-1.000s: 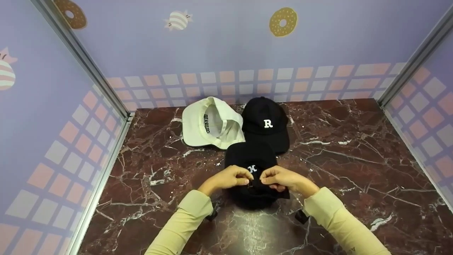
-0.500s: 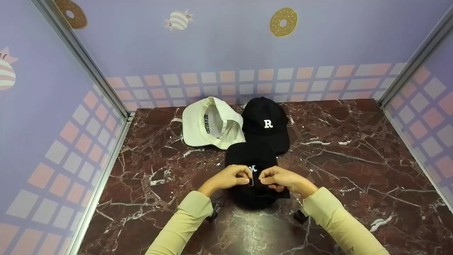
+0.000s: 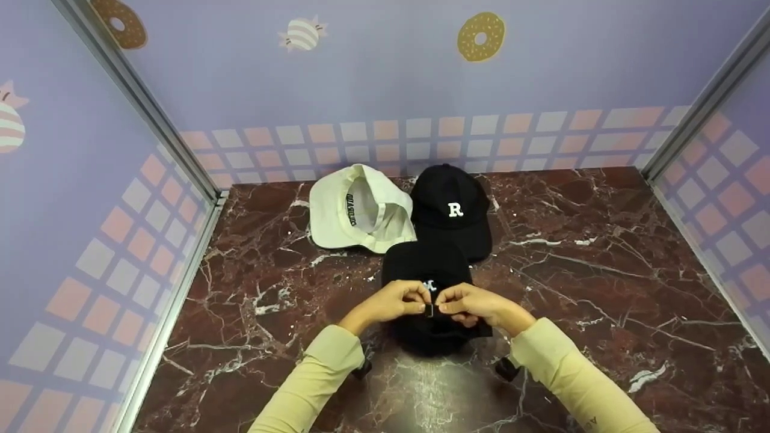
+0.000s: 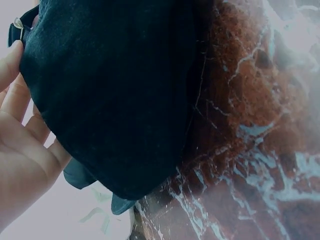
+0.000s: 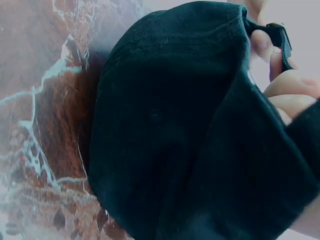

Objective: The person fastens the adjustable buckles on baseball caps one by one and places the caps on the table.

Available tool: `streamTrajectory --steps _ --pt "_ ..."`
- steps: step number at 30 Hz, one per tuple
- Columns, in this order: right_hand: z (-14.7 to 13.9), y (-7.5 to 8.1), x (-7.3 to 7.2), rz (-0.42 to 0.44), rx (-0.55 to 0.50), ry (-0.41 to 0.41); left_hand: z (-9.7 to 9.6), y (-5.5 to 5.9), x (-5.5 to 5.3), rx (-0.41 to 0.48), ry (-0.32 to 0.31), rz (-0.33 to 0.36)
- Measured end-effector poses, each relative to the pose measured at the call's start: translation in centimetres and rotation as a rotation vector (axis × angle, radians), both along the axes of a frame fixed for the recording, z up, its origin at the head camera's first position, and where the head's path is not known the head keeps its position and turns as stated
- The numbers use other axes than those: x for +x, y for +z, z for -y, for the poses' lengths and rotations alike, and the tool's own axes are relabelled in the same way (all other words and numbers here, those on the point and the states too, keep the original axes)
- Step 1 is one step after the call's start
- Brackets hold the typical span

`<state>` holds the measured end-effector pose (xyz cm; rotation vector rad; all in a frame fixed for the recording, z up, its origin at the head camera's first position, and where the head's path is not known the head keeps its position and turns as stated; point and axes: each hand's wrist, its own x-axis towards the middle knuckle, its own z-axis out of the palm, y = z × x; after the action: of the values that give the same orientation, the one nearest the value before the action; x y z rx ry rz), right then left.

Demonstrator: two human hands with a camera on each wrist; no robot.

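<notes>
A black cap (image 3: pixel 424 261) with white lettering inside lies with its opening up and its brim toward the back. My left hand (image 3: pixel 391 302) pinches the cap's back strap beside a small metal buckle (image 3: pixel 429 310). From the other side my right hand (image 3: pixel 478 305) pinches the free part of the strap, fingertips right at the buckle. In the left wrist view the buckle (image 4: pixel 19 23) shows just above my thumb (image 4: pixel 10 65). The right wrist view has the strap end (image 5: pixel 286 52) bent down past the buckle, while the crown (image 5: pixel 165 100) hides part of my right hand.
Behind the black cap, a white cap (image 3: pixel 328 210) lies on its side with its opening showing. To its right sits another black cap (image 3: pixel 451 186) bearing a white R. Patterned walls (image 3: pixel 391 72) enclose the dark red marble table (image 3: pixel 601 270) at the back and sides.
My right hand has shifted slightly left, bringing its fingertips up to the buckle. The buckle shows more clearly between the hands now. My left hand and the other caps have hardly moved.
</notes>
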<state>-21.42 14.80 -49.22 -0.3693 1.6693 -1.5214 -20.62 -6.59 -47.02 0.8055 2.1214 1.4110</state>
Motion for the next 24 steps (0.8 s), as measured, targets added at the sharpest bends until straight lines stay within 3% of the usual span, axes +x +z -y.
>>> streamTrajectory --steps 5,10,18,24 --pt "0.5 -0.1 0.0 0.001 -0.022 0.013 -0.4 0.2 0.2 -0.001 0.007 -0.008" --pt "0.6 -0.1 -0.1 -0.05 -0.011 0.018 -0.4 0.5 0.3 0.006 0.019 -0.03" --pt "-0.9 0.5 -0.3 -0.087 0.006 0.043 0.3 0.5 0.1 0.009 0.015 -0.01" --pt "-2.1 1.2 -0.4 -0.188 0.078 0.112 0.8 0.4 0.0 0.027 0.008 -0.011"
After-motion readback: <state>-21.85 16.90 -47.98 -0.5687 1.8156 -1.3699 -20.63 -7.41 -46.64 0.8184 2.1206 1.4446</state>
